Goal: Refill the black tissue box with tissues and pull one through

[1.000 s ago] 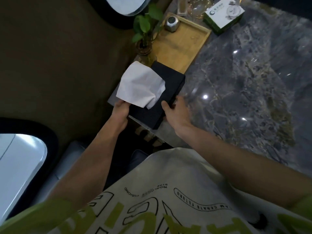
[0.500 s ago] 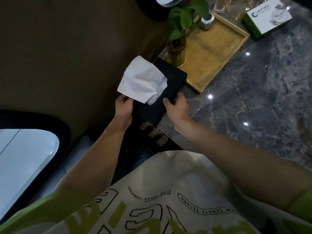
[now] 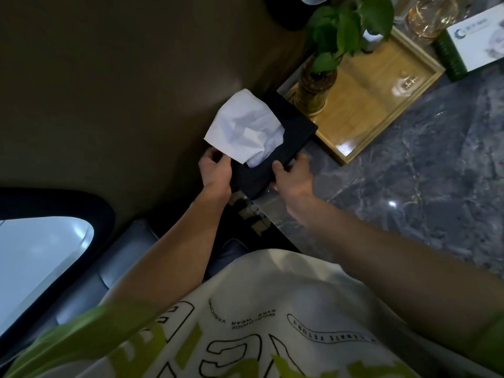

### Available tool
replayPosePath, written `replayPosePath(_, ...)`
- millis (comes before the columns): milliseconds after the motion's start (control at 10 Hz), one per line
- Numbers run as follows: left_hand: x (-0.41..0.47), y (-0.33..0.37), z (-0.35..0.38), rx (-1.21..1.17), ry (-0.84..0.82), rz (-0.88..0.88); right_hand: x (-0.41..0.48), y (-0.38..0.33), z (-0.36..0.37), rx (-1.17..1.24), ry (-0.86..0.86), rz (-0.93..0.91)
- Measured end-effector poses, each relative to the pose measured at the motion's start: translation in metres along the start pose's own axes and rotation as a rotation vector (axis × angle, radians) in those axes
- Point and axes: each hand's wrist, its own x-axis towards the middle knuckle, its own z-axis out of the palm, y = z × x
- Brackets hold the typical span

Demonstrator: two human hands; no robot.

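The black tissue box [image 3: 283, 143] lies at the corner of the grey marble table [image 3: 425, 165], next to the table's left edge. A white tissue [image 3: 245, 126] sticks up out of its top slot and leans to the left. My left hand [image 3: 215, 173] grips the box's near left side, below the tissue. My right hand [image 3: 294, 175] holds the near right side, thumb on the top face. The box's near end is hidden between my hands.
A wooden tray [image 3: 379, 105] stands just behind the box. A glass vase [image 3: 313, 88] with a green plant [image 3: 346, 25] stands at the tray's near left corner, touching distance from the box. A green and white carton [image 3: 474, 42] lies at the far right. A grey seat [image 3: 90, 279] is lower left.
Both hands keep their hold on the box. The view has swung left and down, so the box, tray and plant sit further right and nearer in the frame; the box lies closer to the tray.
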Motion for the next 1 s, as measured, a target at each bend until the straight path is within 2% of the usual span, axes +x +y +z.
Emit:
replayPosePath(200, -0.010, -0.008, 0.001, -0.123, 0.152, -0.014, 0.002, 0.001, -0.001, 0.074, -0.016, 0.022)
replayPosePath(400, -0.020, -0.021, -0.002, -0.131, 0.175, -0.074, 0.000, -0.005, -0.004, 0.170, -0.029, 0.054)
replayPosePath(700, -0.020, -0.019, 0.000, -0.078, 0.171, -0.057, 0.001, -0.008, -0.002, 0.227, -0.068, 0.087)
replayPosePath(800, -0.029, -0.017, -0.004, -0.078, 0.121, -0.045, 0.003, -0.013, -0.017, 0.101, -0.119, 0.078)
replayPosePath(1000, -0.059, -0.037, -0.014, -0.018, 0.074, 0.025, -0.008, -0.007, -0.064, -0.329, -0.094, -0.104)
